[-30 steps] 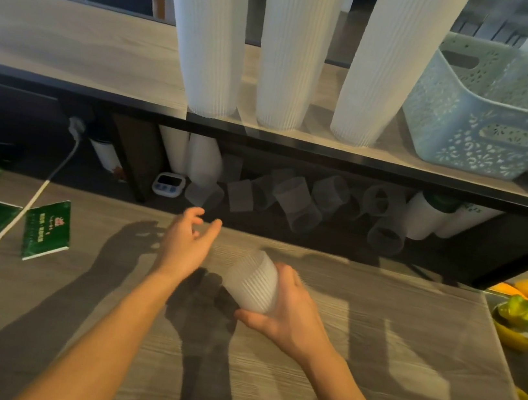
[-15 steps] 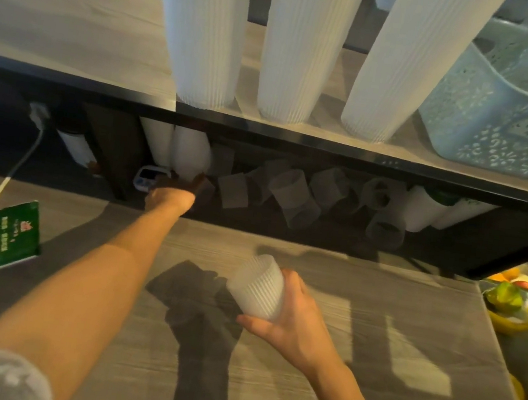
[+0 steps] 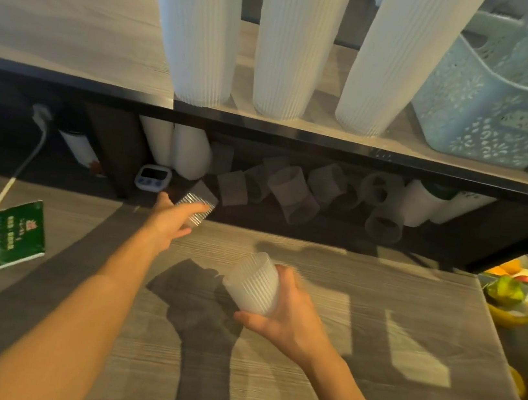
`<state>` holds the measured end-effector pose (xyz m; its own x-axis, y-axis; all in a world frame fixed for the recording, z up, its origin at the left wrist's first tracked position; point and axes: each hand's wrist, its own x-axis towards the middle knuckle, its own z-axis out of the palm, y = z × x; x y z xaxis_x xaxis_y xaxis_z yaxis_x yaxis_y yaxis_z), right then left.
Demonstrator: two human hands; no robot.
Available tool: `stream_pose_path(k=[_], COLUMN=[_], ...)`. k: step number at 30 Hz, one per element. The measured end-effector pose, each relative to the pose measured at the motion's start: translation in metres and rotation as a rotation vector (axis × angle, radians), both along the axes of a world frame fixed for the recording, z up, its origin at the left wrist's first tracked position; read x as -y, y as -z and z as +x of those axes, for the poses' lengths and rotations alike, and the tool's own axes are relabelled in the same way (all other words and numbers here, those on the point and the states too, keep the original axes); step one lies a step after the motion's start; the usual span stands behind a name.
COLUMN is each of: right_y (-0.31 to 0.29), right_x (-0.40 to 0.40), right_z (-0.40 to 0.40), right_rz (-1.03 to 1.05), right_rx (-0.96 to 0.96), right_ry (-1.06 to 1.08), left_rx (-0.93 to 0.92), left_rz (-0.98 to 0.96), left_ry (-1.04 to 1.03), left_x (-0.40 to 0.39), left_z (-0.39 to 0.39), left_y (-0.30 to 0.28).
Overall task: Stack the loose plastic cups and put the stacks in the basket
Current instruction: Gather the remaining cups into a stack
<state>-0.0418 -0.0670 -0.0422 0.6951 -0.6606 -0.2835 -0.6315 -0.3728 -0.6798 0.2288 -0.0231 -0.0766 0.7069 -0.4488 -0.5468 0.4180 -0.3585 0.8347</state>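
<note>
Currently: left hand (image 3: 173,221) grips one ribbed cup (image 3: 196,208) at shelf edge; right hand (image 3: 287,311) holds short cup stack (image 3: 254,285) nearer us. We nest it w/ mouths aligned; basket (image 3: 507,98) up right.

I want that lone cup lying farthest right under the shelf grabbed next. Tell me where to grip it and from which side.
Take the cup across its ribbed side wall, thumb on one side and fingers on the other. It seems to lie on its side with its mouth toward the camera, and the shelf overhangs it, so come in low from the front with the right hand once free.
</note>
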Motion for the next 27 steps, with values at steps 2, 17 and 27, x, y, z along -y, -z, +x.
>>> stream_pose_path(k=[2,17,27], right_y=[-0.002,-0.015,-0.020], right_x=[-0.001,-0.017,-0.022], right_z=[0.001,-0.011,-0.030], right_rz=[-0.017,-0.148,-0.075], right_rx=[-0.015,-0.008,0.102], right_ry=[-0.021,-0.212,-0.171], left_rx=[-0.054,0.076,0.164], left_rz=[-0.109,-0.226,-0.169], left_ry=[0.034,0.405,0.487], left_x=[-0.019,-0.100,-0.095], left_z=[-0.023,-0.123,-0.156], left_y=[-0.014,-0.065,-0.069])
